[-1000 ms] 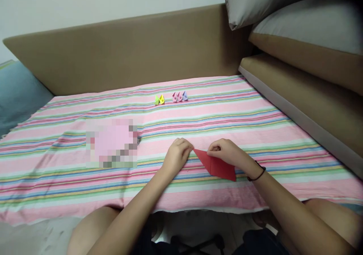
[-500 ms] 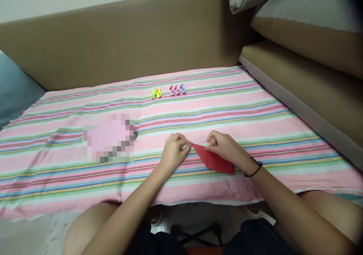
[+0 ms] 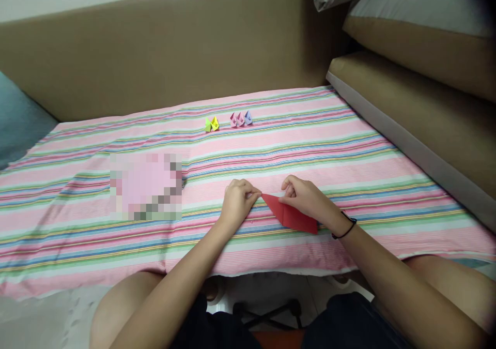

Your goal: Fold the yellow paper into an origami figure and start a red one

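Just beyond the near edge of the striped cloth, a folded sheet of red paper [image 3: 296,218] lies at a slant, a crease crossing it. Its narrow left tip is pinched between the thumb and fingers of my left hand [image 3: 239,196], which is closed. My right hand [image 3: 304,196], fingers curled, grips the paper's upper edge with the thumb pressed on it and covers part of the sheet. A black band [image 3: 347,226] circles my right wrist.
Small folded paper pieces stand farther back: a green one [image 3: 208,125], a yellow one [image 3: 215,123], pink ones [image 3: 236,119] and a purple one [image 3: 248,117]. A blurred-out pink object [image 3: 145,183] lies left on the striped cloth [image 3: 217,157]. Cushions [image 3: 418,80] are stacked at right.
The whole view has shifted slightly. Both hands keep nearly the same hold on the red paper, with the right fingers lifted a little straighter.
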A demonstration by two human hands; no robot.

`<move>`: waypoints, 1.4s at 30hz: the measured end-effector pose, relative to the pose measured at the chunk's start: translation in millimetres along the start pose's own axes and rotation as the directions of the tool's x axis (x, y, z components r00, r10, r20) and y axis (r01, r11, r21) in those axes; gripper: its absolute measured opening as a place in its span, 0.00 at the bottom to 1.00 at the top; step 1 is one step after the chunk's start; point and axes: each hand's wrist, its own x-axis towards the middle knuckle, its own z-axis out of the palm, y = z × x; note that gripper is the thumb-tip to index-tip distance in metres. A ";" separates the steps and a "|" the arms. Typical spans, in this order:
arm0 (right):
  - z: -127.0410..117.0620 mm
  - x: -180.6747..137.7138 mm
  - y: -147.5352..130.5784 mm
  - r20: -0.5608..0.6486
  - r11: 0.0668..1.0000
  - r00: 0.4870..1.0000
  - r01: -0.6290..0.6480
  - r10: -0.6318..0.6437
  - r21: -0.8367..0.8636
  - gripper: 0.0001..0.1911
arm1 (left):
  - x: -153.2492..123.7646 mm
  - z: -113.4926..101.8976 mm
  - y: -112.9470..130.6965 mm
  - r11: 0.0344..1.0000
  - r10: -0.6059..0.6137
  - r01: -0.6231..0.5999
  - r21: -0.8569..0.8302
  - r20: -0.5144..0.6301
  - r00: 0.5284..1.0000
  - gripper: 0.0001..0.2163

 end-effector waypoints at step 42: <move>-2.2 -1.5 -5.8 -0.012 0.999 1.000 -0.025 0.024 -0.031 0.11 | -22.9 7.6 25.6 0.977 0.204 -0.208 0.052 0.071 0.976 0.09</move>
